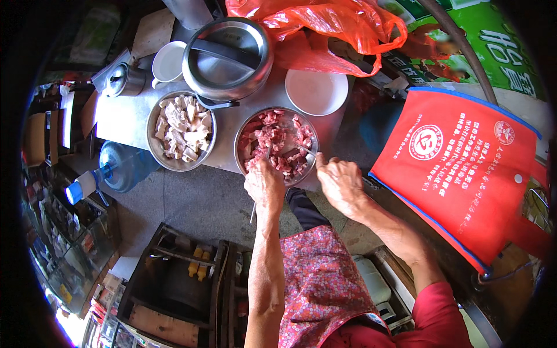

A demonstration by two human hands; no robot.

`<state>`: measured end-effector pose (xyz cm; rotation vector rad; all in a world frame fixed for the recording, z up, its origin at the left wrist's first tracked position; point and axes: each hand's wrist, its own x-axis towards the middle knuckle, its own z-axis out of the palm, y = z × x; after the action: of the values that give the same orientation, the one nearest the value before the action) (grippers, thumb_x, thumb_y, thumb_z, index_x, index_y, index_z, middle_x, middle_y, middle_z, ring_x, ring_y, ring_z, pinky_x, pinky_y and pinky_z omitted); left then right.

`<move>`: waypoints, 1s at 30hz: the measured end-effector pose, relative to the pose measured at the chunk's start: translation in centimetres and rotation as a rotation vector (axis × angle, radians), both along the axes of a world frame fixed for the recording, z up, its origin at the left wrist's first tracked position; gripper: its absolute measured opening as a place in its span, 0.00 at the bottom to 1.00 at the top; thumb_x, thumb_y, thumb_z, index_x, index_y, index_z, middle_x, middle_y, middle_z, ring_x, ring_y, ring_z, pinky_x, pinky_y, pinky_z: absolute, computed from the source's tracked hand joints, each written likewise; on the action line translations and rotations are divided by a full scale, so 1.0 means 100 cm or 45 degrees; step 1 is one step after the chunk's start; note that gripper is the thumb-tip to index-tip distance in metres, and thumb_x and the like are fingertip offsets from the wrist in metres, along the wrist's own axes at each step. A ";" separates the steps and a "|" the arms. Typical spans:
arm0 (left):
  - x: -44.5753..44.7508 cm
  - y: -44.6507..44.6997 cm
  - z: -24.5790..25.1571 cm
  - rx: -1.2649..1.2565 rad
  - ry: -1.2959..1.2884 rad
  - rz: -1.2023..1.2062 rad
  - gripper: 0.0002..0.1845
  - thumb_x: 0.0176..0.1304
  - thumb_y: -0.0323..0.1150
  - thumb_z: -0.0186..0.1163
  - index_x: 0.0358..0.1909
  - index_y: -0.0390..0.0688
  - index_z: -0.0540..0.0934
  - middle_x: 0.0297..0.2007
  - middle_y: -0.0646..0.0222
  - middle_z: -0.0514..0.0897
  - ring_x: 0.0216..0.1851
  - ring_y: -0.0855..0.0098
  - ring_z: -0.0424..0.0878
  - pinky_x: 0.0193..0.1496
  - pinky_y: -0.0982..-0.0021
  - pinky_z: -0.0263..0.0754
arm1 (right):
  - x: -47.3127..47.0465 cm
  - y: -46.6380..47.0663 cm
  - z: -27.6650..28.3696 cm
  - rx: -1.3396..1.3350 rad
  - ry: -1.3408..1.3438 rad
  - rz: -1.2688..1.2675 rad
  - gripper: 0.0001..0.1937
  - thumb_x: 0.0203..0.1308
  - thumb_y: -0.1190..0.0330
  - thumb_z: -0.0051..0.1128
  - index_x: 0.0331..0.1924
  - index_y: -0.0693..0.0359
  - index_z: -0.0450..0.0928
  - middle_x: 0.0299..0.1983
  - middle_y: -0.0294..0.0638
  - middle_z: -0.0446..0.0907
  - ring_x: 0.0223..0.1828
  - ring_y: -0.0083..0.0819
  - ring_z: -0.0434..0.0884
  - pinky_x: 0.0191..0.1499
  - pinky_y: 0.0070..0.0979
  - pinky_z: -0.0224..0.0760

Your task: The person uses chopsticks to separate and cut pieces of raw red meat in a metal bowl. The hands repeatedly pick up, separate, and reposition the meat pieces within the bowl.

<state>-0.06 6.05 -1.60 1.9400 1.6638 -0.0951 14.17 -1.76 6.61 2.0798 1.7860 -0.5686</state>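
Observation:
Chunks of raw red meat [266, 137] fill much of a round stainless steel bowl [317, 145] at the front edge of the metal table. My left hand [263, 185] is closed around a thin metal utensil [253, 213], whose upper end reaches into the meat. From the right, my right hand [341, 180] grips another slim metal utensil [308, 151] with its tip among the meat pieces. The working ends of both are partly hidden, so I cannot tell their exact kind. To the left, a second steel bowl [214, 139] holds pale, cut pieces of meat or fat [182, 128].
Behind the bowls stand a lidded steel pot [228, 54], a white bowl [317, 92], a white mug [169, 63] and a small lidded metal canister [126, 80]. A red plastic bag [322, 30] lies behind. A red printed bag [461, 174] hangs right; a blue water bottle [126, 167] lies left.

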 end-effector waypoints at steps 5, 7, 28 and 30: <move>-0.001 -0.006 0.001 -0.059 0.026 -0.094 0.10 0.54 0.33 0.59 0.37 0.40 0.79 0.31 0.49 0.84 0.35 0.46 0.84 0.39 0.48 0.78 | -0.010 0.001 0.012 0.065 0.120 -0.106 0.27 0.58 0.73 0.49 0.65 0.70 0.67 0.32 0.56 0.82 0.27 0.41 0.85 0.27 0.34 0.77; 0.000 -0.008 0.002 0.019 0.002 -0.080 0.06 0.55 0.30 0.56 0.28 0.39 0.81 0.26 0.51 0.84 0.30 0.49 0.85 0.36 0.52 0.79 | -0.019 0.010 0.004 -0.005 0.089 -0.059 0.29 0.56 0.72 0.53 0.64 0.71 0.67 0.31 0.54 0.83 0.26 0.38 0.85 0.26 0.31 0.78; 0.001 0.007 0.011 0.015 -0.022 -0.133 0.05 0.57 0.29 0.58 0.29 0.38 0.79 0.27 0.50 0.83 0.31 0.50 0.84 0.35 0.53 0.78 | -0.025 0.027 -0.013 -0.037 0.086 0.003 0.24 0.56 0.71 0.53 0.57 0.74 0.73 0.25 0.46 0.83 0.29 0.35 0.85 0.29 0.31 0.77; -0.002 0.007 0.014 0.037 0.003 -0.155 0.05 0.57 0.30 0.58 0.30 0.38 0.79 0.27 0.51 0.84 0.30 0.50 0.84 0.35 0.53 0.78 | -0.024 0.022 -0.013 0.069 0.029 0.019 0.24 0.55 0.70 0.54 0.56 0.76 0.74 0.24 0.43 0.84 0.27 0.32 0.85 0.27 0.28 0.77</move>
<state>-0.30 6.80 -0.23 2.0630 1.5558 -0.1211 11.72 0.42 5.36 2.1019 1.8476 -0.5472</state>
